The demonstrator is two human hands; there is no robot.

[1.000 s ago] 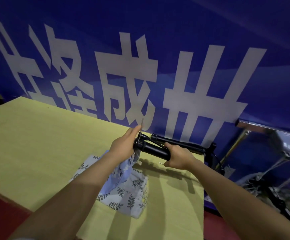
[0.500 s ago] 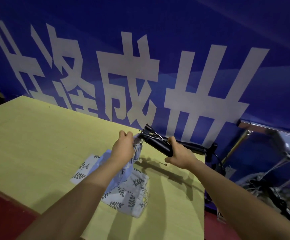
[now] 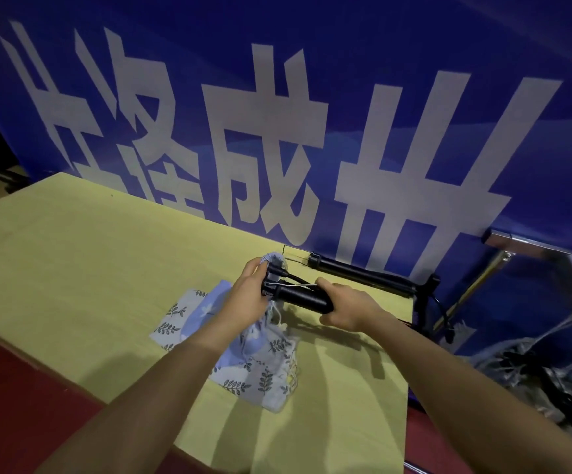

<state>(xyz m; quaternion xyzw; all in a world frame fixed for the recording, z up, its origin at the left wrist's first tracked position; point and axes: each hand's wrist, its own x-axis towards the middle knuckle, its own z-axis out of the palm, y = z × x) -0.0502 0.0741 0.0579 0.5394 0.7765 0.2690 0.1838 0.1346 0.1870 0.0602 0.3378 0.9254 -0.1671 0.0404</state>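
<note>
Banner (image 3: 414,80): blue with large white characters, filling the picture from 9 through 12 to 3 o'clock, behind the table.
Table (image 3: 72,268): yellow-green top running from 9 o'clock down to 6 o'clock.
Floor (image 3: 21,405): dark red, at 7 to 8 o'clock.
Metal stand (image 3: 551,319): shiny legs at 3 to 4 o'clock, off the table's right edge; details blurred.
Leaf-print bag (image 3: 264,381): lies flat on the table just below centre, partly under the blue pouch.
Blue pouch (image 3: 253,343): hangs from the left hand onto the leaf-print bag, its gathered mouth raised round the cylinder's left end.
Second black bar (image 3: 356,275): lies along the table's back edge, at 1 o'clock of the hands.
Black cylinder (image 3: 303,299): at centre, held level above the table between both hands, left end at the pouch mouth.
Left hand (image 3: 247,295): fingers curled round the pouch mouth.
Right hand (image 3: 346,309): fingers wrapped round the cylinder's right end.
Wire (image 3: 294,260): thin, running from the second bar towards the pouch mouth.
</note>
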